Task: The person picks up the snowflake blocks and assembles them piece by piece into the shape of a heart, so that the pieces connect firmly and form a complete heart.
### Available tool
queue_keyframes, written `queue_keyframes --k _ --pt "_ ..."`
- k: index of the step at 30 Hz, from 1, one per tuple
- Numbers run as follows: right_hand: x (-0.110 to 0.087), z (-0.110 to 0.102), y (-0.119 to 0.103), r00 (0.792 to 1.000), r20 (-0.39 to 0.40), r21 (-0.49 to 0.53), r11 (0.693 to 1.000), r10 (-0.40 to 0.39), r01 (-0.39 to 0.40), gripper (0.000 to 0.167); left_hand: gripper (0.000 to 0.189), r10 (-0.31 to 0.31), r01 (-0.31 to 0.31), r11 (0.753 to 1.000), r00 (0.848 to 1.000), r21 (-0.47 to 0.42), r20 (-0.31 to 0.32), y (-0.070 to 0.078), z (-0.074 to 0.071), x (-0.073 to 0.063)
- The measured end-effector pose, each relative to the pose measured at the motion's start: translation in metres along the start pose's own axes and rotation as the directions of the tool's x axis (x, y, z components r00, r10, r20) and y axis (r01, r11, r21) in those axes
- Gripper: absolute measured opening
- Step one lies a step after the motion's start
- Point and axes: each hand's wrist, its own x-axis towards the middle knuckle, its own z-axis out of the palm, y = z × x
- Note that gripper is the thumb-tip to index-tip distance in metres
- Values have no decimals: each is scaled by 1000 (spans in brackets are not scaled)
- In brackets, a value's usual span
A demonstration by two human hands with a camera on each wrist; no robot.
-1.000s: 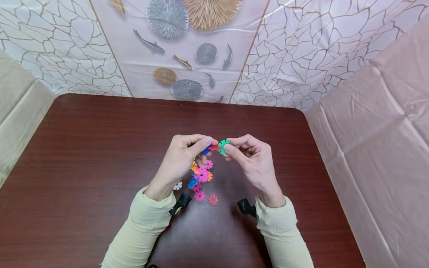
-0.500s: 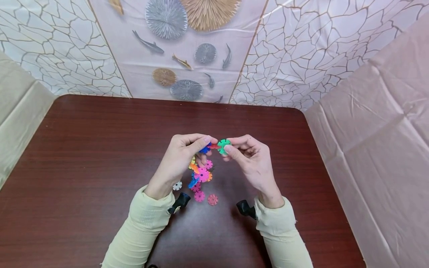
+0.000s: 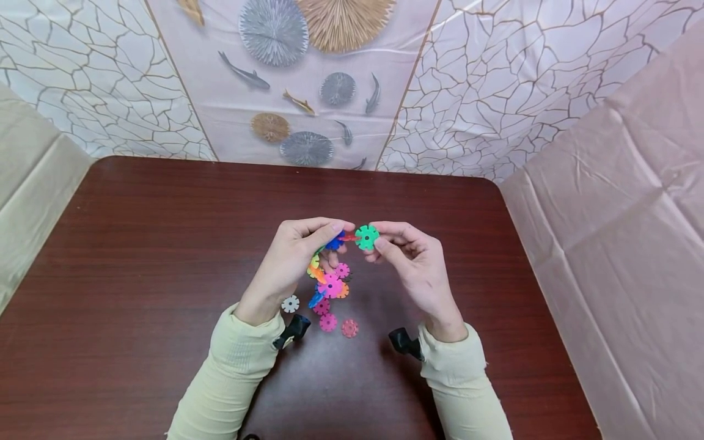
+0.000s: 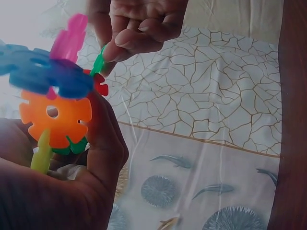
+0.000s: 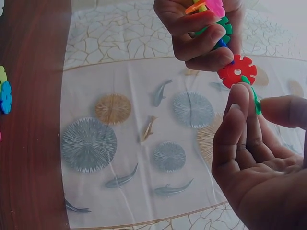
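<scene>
A chain of interlocking notched plastic discs hangs from my left hand (image 3: 288,260), whose thumb and fingers pinch a blue disc (image 3: 334,242). Beyond it a red disc (image 5: 246,67), slotted edge-on, links to a green disc (image 3: 362,239). My right hand (image 3: 418,266) pinches that green disc by its right edge between thumb and fingers. Lower in the chain, an orange disc (image 4: 72,128), a yellow disc (image 4: 41,160) and a blurred blue disc (image 4: 29,74) show close up in the left wrist view. Below the left hand, the head view shows a pink disc (image 3: 337,282) overlapping other pieces.
Loose discs lie on the dark wooden table (image 3: 165,244): a white disc (image 3: 285,304), a pink disc (image 3: 323,324) and a salmon disc (image 3: 355,329). Patterned cloth (image 3: 462,110) rises behind the table, with plain cloth (image 3: 621,214) at the right side.
My right thumb has slid from the middle of the green disc to its right edge, so more of its face shows. Both hands stay close together, the discs slightly higher.
</scene>
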Motion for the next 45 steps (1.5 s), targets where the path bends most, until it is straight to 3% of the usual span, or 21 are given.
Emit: queue_keyframes --k 20,25,28,35,42,45 --pt "0 4 0 999 -37 -41 998 -39 38 22 27 5 -5 1000 1000 24 -16 3 3 -1" --pt "1 3 0 993 -108 40 998 -38 43 21 36 0 0 998 1000 -58 -6 5 1 -1" --pt "2 4 0 984 -177 131 990 -29 53 20 43 40 -41 993 999 -108 -10 6 -2 -1" --pt "4 9 -3 959 -275 407 912 65 54 12 59 84 -86 986 996 -146 -18 8 -6 1" --pt "4 16 0 949 -277 549 835 148 30 7 53 98 -104 976 994 -191 -40 8 -6 -1" --pt "3 19 1 947 -274 591 806 166 30 6 52 145 -148 960 989 -237 -30 7 -7 0"
